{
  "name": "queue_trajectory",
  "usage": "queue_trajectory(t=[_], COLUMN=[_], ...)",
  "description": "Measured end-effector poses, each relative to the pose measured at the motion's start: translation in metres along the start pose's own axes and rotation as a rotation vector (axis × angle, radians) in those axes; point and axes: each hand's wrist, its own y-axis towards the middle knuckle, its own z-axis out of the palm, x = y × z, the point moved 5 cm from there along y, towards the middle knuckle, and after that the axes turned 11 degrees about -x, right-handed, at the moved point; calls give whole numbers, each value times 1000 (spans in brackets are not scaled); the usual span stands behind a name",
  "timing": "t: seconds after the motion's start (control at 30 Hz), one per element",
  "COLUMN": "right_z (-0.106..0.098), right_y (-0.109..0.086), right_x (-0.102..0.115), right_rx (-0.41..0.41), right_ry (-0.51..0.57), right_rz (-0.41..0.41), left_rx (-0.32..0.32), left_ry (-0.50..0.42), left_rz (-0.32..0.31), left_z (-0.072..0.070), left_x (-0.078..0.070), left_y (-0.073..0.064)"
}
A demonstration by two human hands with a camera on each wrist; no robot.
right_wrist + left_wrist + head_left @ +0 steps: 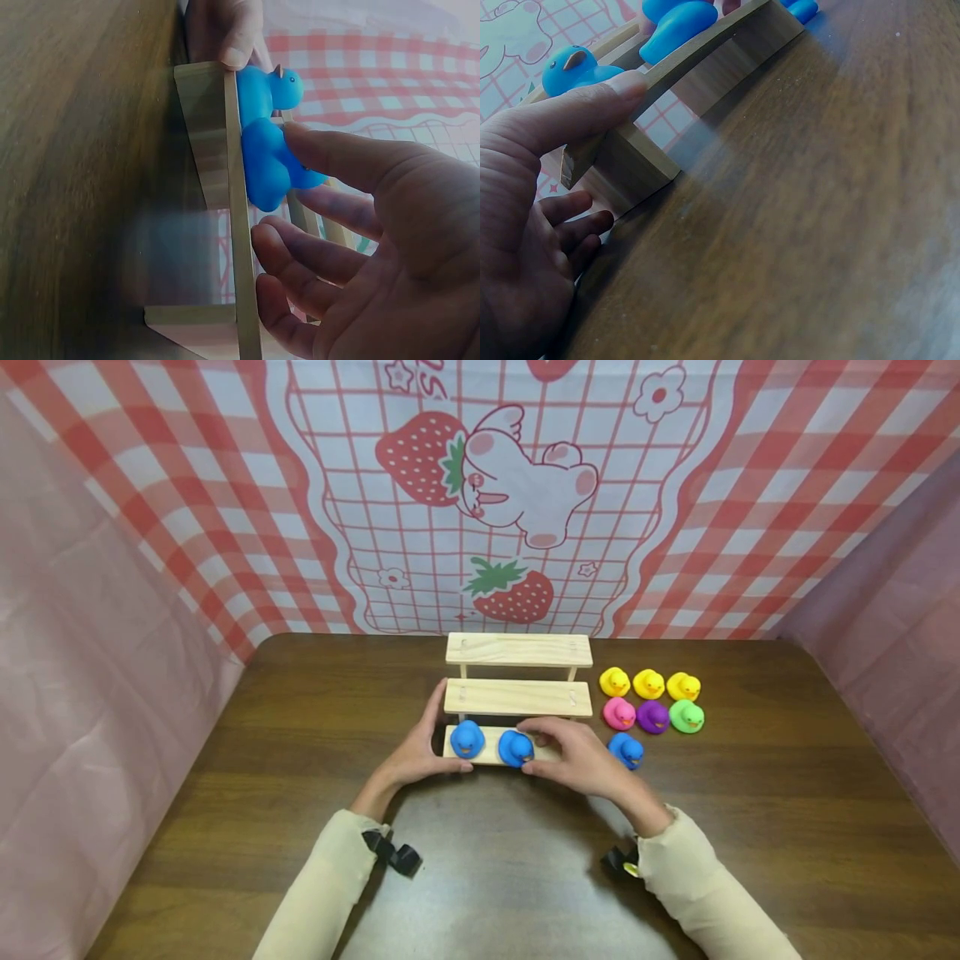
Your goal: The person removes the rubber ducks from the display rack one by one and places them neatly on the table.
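A three-tier wooden stand sits on the table, its steps rising toward the back. My left hand holds the left end of the lowest step, thumb along its front edge. Just beside that thumb, a blue rubber duck faces forward on the step. A second blue rubber duck, to its right on the same step, is pinched between the thumb and index finger of my right hand. In the right wrist view, the other fingers curl loosely near the board.
To the right of the stand, three yellow ducks form a back row. Before them are a pink duck, a purple duck and a green duck. Another blue duck lies beside my right wrist. A patterned cloth hangs behind.
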Motion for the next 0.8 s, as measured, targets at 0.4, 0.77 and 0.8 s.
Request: queue_trajectory(t=[0.4,0.77,0.8], right_z=[8,10,11], right_y=[3,3,3], right_x=[1,-1,-1], right_rx=[14,6,9], right_ry=[-20,9,12], right_rz=[-28,-38,-35], left_rx=[4,5,5], left_ry=[-3,14,16], left_rz=[-6,-13,-12], left_z=[0,-1,0], left_x=[0,-1,-1], left_y=[0,-1,-1])
